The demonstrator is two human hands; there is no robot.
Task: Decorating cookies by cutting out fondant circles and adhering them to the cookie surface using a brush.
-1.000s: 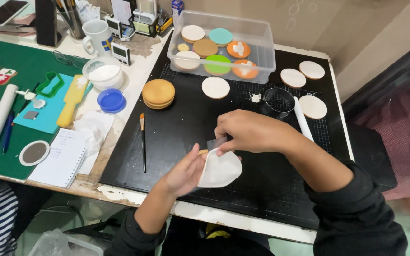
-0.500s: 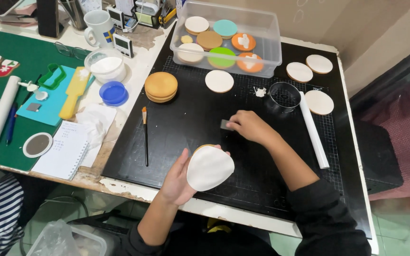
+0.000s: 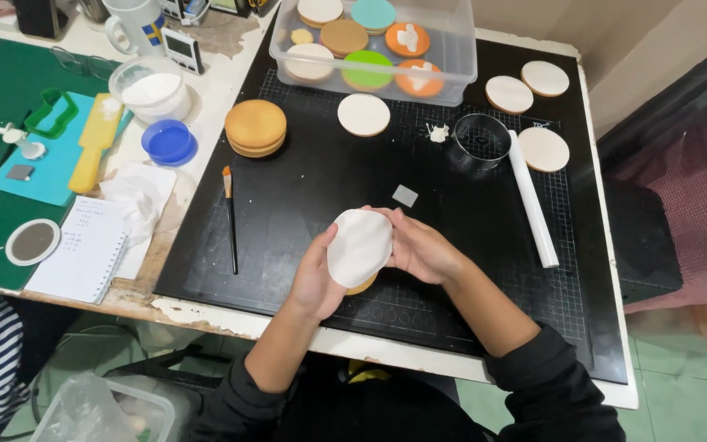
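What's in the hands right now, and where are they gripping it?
Both hands hold a white-topped round cookie by its edges: left hand at its left side, right hand at its right.

A round cookie (image 3: 359,246), its top covered by a smooth white icing disc, tan edge peeking out at six o'clock, is tilted up, held above the black mat.

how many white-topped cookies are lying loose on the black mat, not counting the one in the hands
4: one just in front of the clear tub, two at the far right corner, one right of the metal ring cutter.
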